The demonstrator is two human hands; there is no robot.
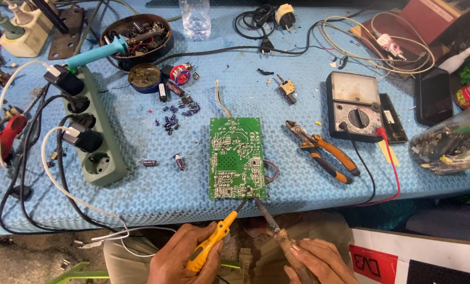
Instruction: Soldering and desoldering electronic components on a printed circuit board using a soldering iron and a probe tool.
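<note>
Left hand (185, 257) grips yellow-handled probe tool (212, 243); right hand (319, 260) grips wooden-handled soldering iron (277, 231). Both tips meet at near edge of green printed circuit board (236, 158) on blue mat (298, 179).

A workbench covered with a blue textured mat (140, 194) fills the view under even, bright light. Beneath its front edge lies bare grey ground (19, 257) strewn with small scraps and debris
</note>
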